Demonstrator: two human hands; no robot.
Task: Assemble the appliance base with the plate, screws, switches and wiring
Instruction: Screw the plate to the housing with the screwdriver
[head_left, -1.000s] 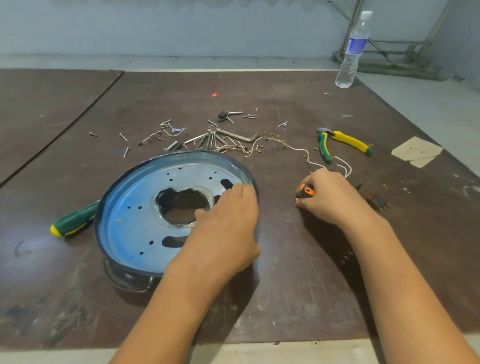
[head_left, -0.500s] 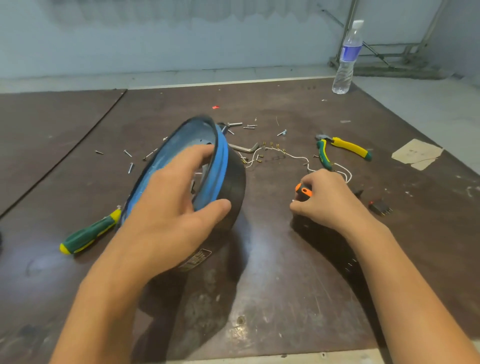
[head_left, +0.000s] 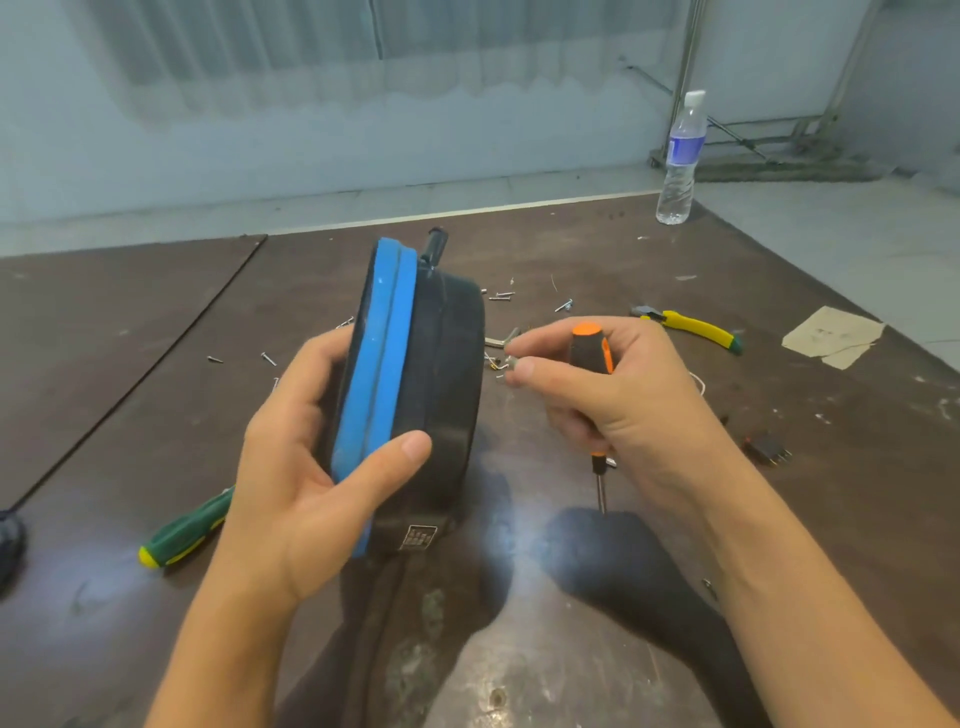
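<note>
The round appliance base (head_left: 415, 395), black with a blue rim, stands on edge above the table, its metal plate side turned away to the left. My left hand (head_left: 306, 467) grips its rim, thumb across the blue band. My right hand (head_left: 608, 395) holds an orange-and-black screwdriver (head_left: 589, 348) in the palm, shaft pointing down, while its thumb and forefinger pinch a small screw (head_left: 511, 364) just right of the base. Loose screws (head_left: 501, 296) and white wiring (head_left: 698, 382) lie on the table behind. A small black switch (head_left: 769, 449) lies to the right.
A green-and-yellow screwdriver (head_left: 182, 530) lies at the left. Yellow-handled pliers (head_left: 691, 327) and a paper scrap (head_left: 831, 338) lie at the right. A water bottle (head_left: 680, 161) stands at the table's far right corner. The brown table (head_left: 519, 649) ends near my arms.
My left hand has lifted the base off the table and turned it up onto its edge. My right hand has risen from the table with the screwdriver and now pinches a screw.
</note>
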